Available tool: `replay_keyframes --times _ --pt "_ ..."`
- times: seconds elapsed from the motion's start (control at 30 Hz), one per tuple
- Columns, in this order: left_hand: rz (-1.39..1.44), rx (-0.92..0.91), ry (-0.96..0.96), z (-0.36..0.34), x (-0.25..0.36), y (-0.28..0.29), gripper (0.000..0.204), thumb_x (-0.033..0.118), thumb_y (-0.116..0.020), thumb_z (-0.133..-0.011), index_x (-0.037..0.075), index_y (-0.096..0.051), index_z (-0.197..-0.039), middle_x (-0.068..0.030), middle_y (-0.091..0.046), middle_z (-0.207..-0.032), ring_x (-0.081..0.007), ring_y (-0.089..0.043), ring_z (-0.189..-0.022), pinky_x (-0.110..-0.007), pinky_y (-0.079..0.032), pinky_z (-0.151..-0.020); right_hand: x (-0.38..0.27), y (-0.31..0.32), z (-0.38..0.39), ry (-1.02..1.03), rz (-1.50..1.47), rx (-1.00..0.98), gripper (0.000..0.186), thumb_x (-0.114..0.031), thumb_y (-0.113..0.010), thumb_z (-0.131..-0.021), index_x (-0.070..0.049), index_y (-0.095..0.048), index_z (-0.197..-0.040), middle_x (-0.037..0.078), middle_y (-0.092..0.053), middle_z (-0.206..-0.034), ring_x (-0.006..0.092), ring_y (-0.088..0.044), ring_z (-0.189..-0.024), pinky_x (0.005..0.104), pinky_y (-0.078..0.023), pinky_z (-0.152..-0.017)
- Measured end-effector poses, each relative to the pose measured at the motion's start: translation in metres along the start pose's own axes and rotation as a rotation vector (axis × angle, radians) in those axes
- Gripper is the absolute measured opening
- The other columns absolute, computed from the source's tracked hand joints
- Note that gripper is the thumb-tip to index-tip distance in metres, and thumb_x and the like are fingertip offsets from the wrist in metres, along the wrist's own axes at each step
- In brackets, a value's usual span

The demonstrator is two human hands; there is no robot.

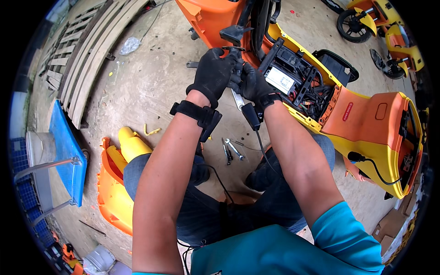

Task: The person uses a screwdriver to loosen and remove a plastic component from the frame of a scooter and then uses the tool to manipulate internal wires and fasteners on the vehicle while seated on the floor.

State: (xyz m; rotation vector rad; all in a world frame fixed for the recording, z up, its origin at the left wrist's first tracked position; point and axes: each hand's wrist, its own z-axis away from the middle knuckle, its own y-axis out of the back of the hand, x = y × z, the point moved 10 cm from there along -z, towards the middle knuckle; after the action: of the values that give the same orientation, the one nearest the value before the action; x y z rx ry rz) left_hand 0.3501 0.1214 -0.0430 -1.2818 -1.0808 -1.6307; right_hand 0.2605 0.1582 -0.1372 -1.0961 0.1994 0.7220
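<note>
Both my hands wear black gloves and meet in front of the orange and yellow scooter (341,103). My left hand (211,73) is closed round a dark metal part (235,51) with a flat, disc-like top; its lower portion is hidden by fingers. Close beside it, my right hand (254,83) has its fingers curled in against the same part. A silver wrench (238,100) sticks out below the right fingers, its rounded end showing. The scooter's open body exposes a silver control box (280,79) and bundled wires (316,89).
On the floor between my knees lie a wrench (234,149) and a dark slim tool (226,151). Orange panels (114,201) and a yellow panel (134,143) rest at left, near a blue-topped trolley (68,153). Wooden pallets (87,59) lie farther back. Other scooters (366,20) stand far right.
</note>
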Motion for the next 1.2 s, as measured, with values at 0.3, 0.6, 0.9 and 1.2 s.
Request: replay_keyframes --times 0.3,0.6,0.9,1.2 --pt "-0.036 -0.012 -0.027 0.0 -0.001 0.002 0.029 0.026 -0.055 -0.097 0.001 -0.061 -0.111 -0.0056 -0.069 -0.082 -0.0097 -0.065 -0.06 -0.021 -0.051 -0.048 0.007 0.012 -0.019 0.013 0.0 -0.047 0.027 -0.026 -0.031 -0.101 -0.017 -0.05 -0.083 -0.003 -0.039 -0.067 0.0111 -0.036 -0.058 0.0272 -0.031 -0.054" --pt "-0.018 0.017 -0.027 0.0 -0.005 0.006 0.027 0.024 -0.055 -0.097 0.001 -0.062 -0.109 -0.0053 -0.069 -0.082 -0.0093 -0.065 -0.059 -0.021 -0.05 -0.049 0.001 0.016 -0.025 0.144 0.316 -0.062 0.026 -0.025 -0.032 -0.1 -0.016 -0.05 -0.084 -0.003 -0.04 -0.067 0.0112 -0.036 -0.057 0.0272 -0.031 -0.054" --pt "0.055 0.054 0.003 0.007 0.004 0.009 0.037 0.025 -0.064 -0.089 -0.008 -0.061 -0.106 -0.016 -0.069 -0.086 -0.0187 -0.066 -0.078 -0.03 -0.051 -0.069 0.008 0.027 -0.032 0.058 0.163 -0.102 0.028 -0.029 -0.033 -0.102 -0.016 -0.052 -0.087 -0.002 -0.046 -0.072 0.0117 -0.043 -0.061 0.0269 -0.035 -0.056" --pt "-0.013 0.071 -0.073 0.0 0.017 0.018 0.046 0.02 -0.062 -0.092 0.0 -0.047 -0.131 -0.0112 -0.07 -0.089 -0.0121 -0.066 -0.064 -0.024 -0.05 -0.051 -0.013 0.031 -0.027 0.371 0.674 -0.112 0.031 -0.026 -0.041 -0.102 -0.008 -0.052 -0.126 0.002 -0.063 -0.096 0.0196 -0.063 -0.09 0.0323 -0.053 -0.081"
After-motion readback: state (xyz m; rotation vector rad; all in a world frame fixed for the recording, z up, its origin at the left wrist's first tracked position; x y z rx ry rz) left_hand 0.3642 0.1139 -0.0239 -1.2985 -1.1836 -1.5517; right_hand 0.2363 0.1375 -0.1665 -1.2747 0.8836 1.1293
